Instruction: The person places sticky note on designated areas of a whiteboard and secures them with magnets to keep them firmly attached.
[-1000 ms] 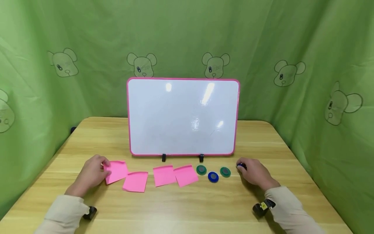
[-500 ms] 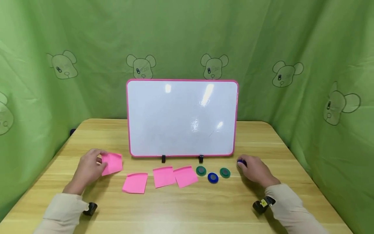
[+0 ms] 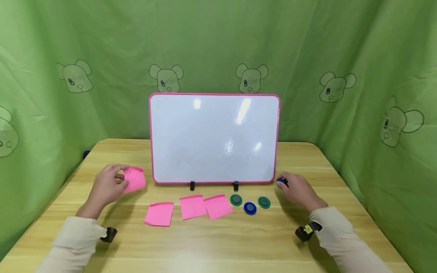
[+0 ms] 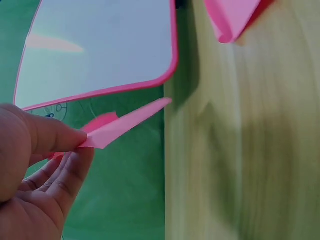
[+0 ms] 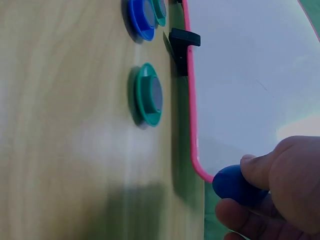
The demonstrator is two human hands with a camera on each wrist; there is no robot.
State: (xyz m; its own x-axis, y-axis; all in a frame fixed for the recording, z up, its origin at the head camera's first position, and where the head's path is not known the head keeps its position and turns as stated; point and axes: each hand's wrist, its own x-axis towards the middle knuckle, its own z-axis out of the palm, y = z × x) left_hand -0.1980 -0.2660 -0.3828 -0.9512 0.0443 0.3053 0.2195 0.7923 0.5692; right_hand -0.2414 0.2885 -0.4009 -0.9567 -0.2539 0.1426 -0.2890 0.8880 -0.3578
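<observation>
"So, what did the head view show?"
"The left hand [image 3: 106, 185] pinched one pink note [image 3: 135, 179], held clear of the counter [image 3: 218, 248] left of the whiteboard [image 3: 215, 138]; the right hand [image 3: 299, 190] gripped a blue magnet [image 3: 282, 182] near the board's lower right corner. Three more notes [image 3: 192, 207] lay flat."
"And the left wrist?"
"The fingers [image 4: 70, 177] were nearly together, just the pink note's edge between them."
"The right wrist?"
"Those fingers were closed round the blue magnet; a green magnet [image 5: 148, 97] lay near, on the counter."
</observation>
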